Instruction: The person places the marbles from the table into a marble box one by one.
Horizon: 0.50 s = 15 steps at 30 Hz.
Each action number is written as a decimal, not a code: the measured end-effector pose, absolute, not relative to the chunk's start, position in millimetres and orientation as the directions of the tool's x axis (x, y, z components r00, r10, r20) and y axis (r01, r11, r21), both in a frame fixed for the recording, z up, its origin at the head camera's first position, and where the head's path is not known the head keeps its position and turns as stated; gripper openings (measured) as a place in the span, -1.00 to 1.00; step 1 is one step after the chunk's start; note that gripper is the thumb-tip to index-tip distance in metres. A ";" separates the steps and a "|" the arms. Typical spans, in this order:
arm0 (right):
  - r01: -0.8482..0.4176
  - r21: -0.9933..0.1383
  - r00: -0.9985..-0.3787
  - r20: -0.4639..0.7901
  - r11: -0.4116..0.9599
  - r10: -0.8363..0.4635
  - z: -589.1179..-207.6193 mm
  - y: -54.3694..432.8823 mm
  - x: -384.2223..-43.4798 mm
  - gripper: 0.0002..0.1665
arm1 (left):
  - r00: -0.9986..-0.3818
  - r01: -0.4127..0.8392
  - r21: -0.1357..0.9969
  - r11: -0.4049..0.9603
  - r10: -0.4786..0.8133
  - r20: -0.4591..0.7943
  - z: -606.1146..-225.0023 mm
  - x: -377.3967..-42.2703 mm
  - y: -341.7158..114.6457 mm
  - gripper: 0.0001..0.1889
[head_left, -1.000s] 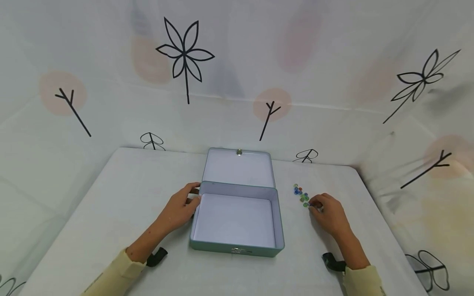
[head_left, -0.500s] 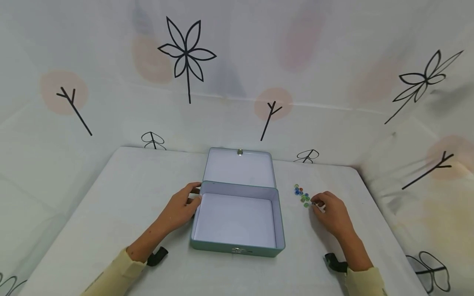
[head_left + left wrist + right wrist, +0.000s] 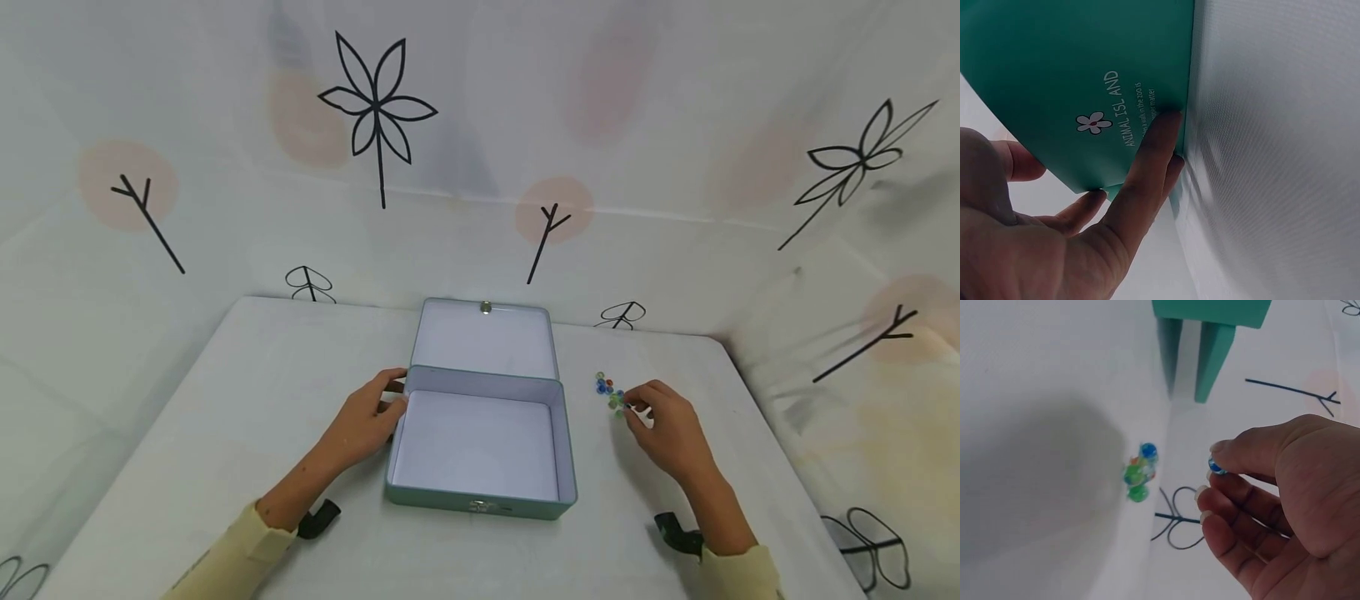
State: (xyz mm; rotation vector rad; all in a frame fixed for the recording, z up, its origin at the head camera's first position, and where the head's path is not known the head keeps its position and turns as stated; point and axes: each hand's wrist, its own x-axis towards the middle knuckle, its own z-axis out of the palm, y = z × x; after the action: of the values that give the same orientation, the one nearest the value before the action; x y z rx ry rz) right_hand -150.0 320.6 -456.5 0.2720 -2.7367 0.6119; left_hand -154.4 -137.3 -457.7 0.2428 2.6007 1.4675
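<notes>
An open green metal box with a pale inside stands mid-table, its lid folded back. At its left wall my left hand grips the box, thumb on the rim and fingers along the outer side; white "ANIMAL ISLAND" lettering shows on that wall in the left wrist view. Right of the box my right hand pinches a blue glass marble between thumb and forefinger, above the table. Several glass marbles, blue, green and red, lie in a small group just left of those fingertips.
A white cloth covers the table, whose far edge meets a patterned fabric backdrop. A black wrist camera mount juts from the left wrist and another mount from the right.
My right hand first draws slightly away from the marbles, then rises with the blue marble and shifts a little left over the group's edge. The left hand and the box stay put.
</notes>
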 end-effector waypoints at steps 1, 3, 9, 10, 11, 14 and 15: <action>-0.260 -0.382 -0.927 0.355 0.887 -0.118 -454.4 318.8 -149.0 -0.79 | -0.976 0.070 0.856 0.512 0.212 -0.047 -457.7 -154.3 -137.4 -0.46; -0.279 -0.384 -0.921 0.367 0.880 -0.131 -450.2 314.6 -146.6 -0.78 | -0.976 0.074 0.855 0.513 0.214 -0.044 -458.3 -154.6 -137.6 -0.46; -0.346 -0.371 -0.893 0.413 0.862 -0.180 -439.5 301.1 -140.5 -0.77 | -0.976 0.075 0.859 0.507 0.215 -0.042 -458.5 -155.1 -137.8 -0.46; -0.355 -0.369 -0.889 0.418 0.859 -0.187 -438.2 299.0 -139.6 -0.76 | -0.976 0.072 0.859 0.506 0.214 -0.044 -458.3 -155.0 -137.8 -0.46; -0.360 -0.369 -0.887 0.420 0.857 -0.192 -436.9 296.8 -138.6 -0.75 | -0.976 0.071 0.860 0.505 0.215 -0.045 -458.0 -154.7 -137.7 -0.46; -0.382 -0.366 -0.879 0.427 0.849 -0.211 -434.3 290.4 -135.6 -0.73 | -0.976 0.067 0.861 0.504 0.214 -0.049 -458.1 -154.7 -137.9 -0.46; -0.389 -0.364 -0.876 0.429 0.846 -0.218 -433.3 288.2 -134.4 -0.72 | -0.976 0.065 0.861 0.505 0.213 -0.052 -458.1 -154.6 -137.8 -0.46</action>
State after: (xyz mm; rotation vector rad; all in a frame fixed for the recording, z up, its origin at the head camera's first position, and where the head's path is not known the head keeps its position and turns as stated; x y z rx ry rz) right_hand -134.4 288.2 -433.3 0.4532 -2.6486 0.6345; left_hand -154.6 -137.8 -458.1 0.2411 2.5909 1.4726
